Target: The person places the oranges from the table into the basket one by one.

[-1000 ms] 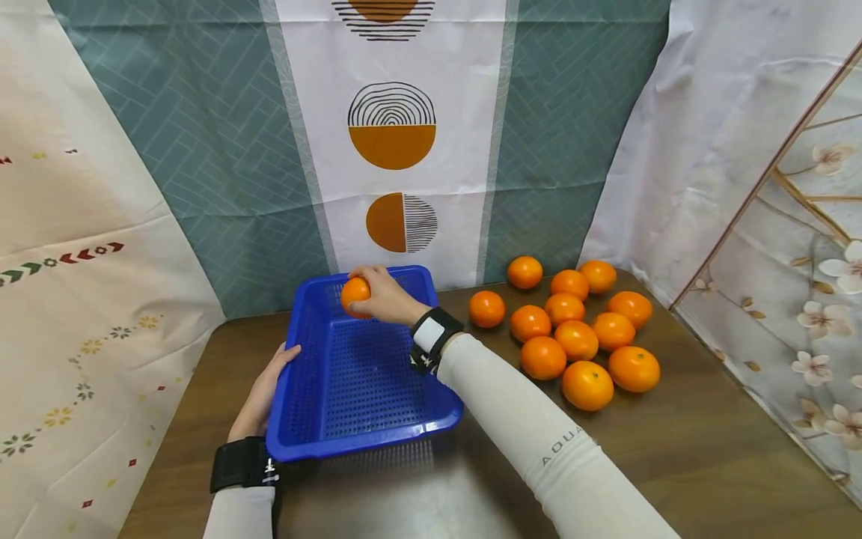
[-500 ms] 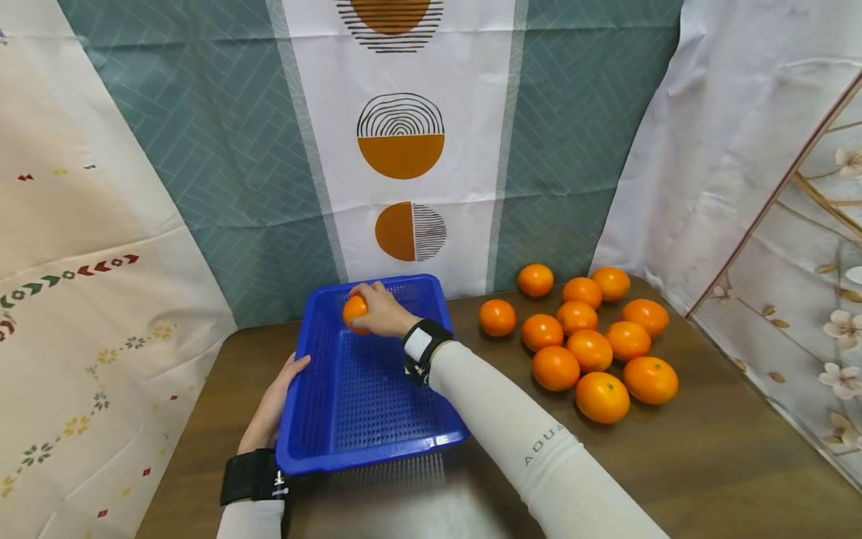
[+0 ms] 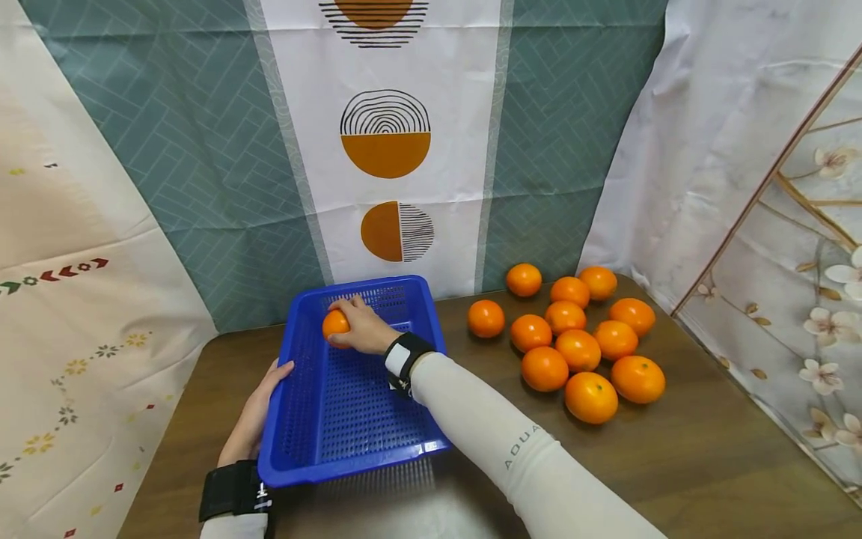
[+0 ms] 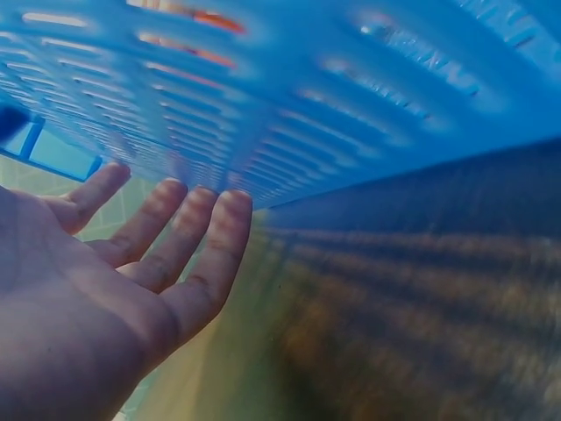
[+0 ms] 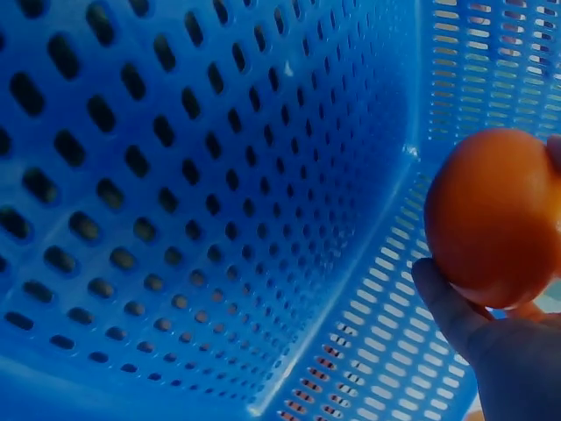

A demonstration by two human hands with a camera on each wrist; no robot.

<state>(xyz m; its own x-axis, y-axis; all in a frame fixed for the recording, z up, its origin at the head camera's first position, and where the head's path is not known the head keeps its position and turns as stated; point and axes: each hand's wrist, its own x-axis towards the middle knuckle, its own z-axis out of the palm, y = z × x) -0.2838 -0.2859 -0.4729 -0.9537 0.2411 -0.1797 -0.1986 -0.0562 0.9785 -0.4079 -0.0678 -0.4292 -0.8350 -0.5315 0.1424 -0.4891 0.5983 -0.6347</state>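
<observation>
My right hand (image 3: 364, 328) grips an orange (image 3: 334, 327) inside the blue plastic basket (image 3: 367, 462), near its back left corner. In the right wrist view the same orange (image 5: 491, 219) shows close up, above the slotted basket floor, with a thumb or finger under its side. At the basket's left side, my left hand (image 3: 252, 415) rests against the outer wall. The left wrist view shows that hand's (image 4: 131, 289) fingertips touching the slotted wall, fingers only slightly bent. No other fruit shows in the basket; my right forearm hides part of it.
Several oranges (image 3: 578, 350) lie in a loose cluster on the brown wooden table (image 3: 707, 449), right of the basket. A patterned cloth (image 3: 387, 168) hangs close behind the table's back edge, with more cloth at both sides.
My right hand has lowered the orange slightly into the basket and a little left within it. My left hand stays at the basket's side. The head view has shifted somewhat.
</observation>
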